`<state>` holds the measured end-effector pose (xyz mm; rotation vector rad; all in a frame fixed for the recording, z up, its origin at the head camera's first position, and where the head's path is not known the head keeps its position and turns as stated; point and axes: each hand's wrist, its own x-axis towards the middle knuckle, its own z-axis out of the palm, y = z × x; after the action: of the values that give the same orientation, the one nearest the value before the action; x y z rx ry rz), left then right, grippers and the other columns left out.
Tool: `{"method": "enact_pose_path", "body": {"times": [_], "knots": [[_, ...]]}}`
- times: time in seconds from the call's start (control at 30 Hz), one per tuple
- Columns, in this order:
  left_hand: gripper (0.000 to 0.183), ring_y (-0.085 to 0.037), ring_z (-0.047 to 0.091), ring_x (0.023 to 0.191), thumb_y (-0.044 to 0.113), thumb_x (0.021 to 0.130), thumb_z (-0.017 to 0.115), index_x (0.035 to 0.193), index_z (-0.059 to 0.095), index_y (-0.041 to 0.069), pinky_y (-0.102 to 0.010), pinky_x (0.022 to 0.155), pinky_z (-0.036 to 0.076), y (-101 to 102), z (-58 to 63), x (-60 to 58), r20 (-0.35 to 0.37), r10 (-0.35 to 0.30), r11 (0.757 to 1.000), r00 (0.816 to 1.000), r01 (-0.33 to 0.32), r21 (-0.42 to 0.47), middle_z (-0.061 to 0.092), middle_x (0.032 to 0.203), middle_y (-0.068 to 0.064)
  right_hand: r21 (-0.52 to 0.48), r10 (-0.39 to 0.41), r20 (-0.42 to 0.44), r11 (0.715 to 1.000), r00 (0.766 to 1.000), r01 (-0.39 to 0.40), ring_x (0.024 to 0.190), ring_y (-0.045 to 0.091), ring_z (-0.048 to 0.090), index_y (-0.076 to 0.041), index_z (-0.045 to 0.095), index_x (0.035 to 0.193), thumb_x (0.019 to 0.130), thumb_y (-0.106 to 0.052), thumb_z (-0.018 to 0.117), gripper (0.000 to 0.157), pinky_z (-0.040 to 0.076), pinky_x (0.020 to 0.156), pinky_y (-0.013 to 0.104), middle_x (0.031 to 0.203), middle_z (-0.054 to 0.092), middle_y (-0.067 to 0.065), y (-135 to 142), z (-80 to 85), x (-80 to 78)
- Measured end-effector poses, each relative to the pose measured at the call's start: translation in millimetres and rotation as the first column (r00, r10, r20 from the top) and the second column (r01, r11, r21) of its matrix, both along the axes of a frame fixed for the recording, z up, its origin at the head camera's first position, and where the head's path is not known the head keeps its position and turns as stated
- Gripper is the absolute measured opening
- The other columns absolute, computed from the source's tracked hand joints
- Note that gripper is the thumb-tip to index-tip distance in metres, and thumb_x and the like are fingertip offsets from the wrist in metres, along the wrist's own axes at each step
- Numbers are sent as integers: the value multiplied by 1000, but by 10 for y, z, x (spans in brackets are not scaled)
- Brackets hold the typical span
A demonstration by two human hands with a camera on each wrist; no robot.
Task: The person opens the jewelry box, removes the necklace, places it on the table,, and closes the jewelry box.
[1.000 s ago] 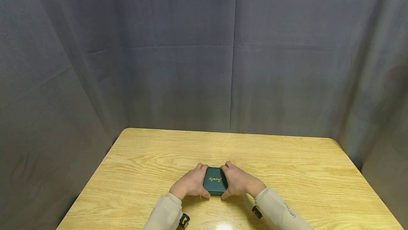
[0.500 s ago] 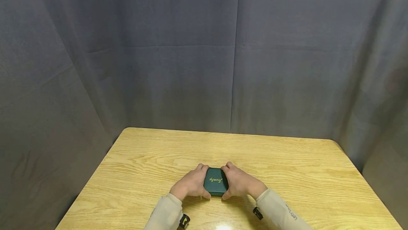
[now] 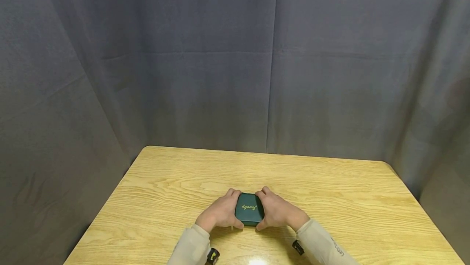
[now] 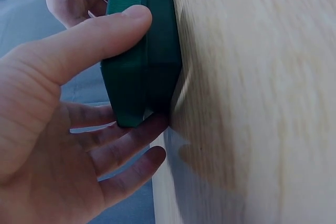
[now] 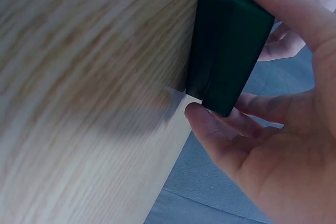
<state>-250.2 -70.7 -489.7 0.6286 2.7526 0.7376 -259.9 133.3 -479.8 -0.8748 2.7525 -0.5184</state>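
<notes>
A small dark green jewelry box [image 3: 249, 208] with gold script on its lid sits on the wooden table, the lettering upside down from my side. My left hand [image 3: 221, 211] grips its left end, thumb on the near side and fingers round the far side. On the opposite end my right hand [image 3: 278, 211] holds it the same way. A seam between lid and base runs along the box [image 4: 128, 85] in the left wrist view. The right wrist view shows the box [image 5: 226, 51] standing against the tabletop, its lid shut. What lies inside is hidden.
The light wooden table [image 3: 176, 171] has rounded far corners. Grey curtains [image 3: 205, 93] hang behind it and at both sides. Dark wrist devices [image 3: 212, 255] sit under the pale sleeves [image 3: 323, 242]. A bright light reflection shows at the near edge.
</notes>
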Motion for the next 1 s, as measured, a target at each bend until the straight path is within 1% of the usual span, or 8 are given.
{"method": "enact_pose_path", "body": {"times": [0.13, 0.33, 0.73, 1.0], "knots": [[95, -19, 54, 98, 32, 64, 88, 139, 37, 4, -34, 82, 47, -2, 0, -13, -7, -4, 1000, 1000, 4, -7, 45, 122, -6, -3, -2, 0, 1000, 1000, 2, 86, 14, 50, 2, 46, 130, 62, -37, 89, 89, 48, 77, 33, 107, 44, 4, 5, -7, -8], [96, -19, 53, 97, 32, 64, 88, 139, 36, 3, -34, 80, 47, -4, 10, -2, 1, -3, 1000, 1000, 3, -6, 45, 122, -6, -5, -4, 4, 1000, 1000, 4, 85, 13, 50, 2, 46, 130, 62, -37, 89, 89, 48, 77, 32, 106, 43, 4, 3, -8, -6], [95, -18, 53, 94, 33, 64, 88, 139, 37, 4, -33, 80, 47, -2, -19, -6, -9, 0, 1000, 1000, 0, -24, 45, 120, -6, -1, -5, 5, 1000, 1000, 5, 85, 13, 50, 2, 46, 129, 62, -36, 89, 88, 49, 77, 33, 106, 43, 4, -5, -14, 2], [95, -19, 53, 96, 32, 65, 88, 139, 36, 4, -34, 81, 47, -8, -9, 3, -8, -2, 1000, 1000, 2, -14, 45, 120, -6, -9, -9, 8, 1000, 1000, 9, 85, 14, 50, 2, 46, 129, 62, -37, 89, 89, 49, 76, 33, 106, 43, 4, -3, -33, -10]]}}
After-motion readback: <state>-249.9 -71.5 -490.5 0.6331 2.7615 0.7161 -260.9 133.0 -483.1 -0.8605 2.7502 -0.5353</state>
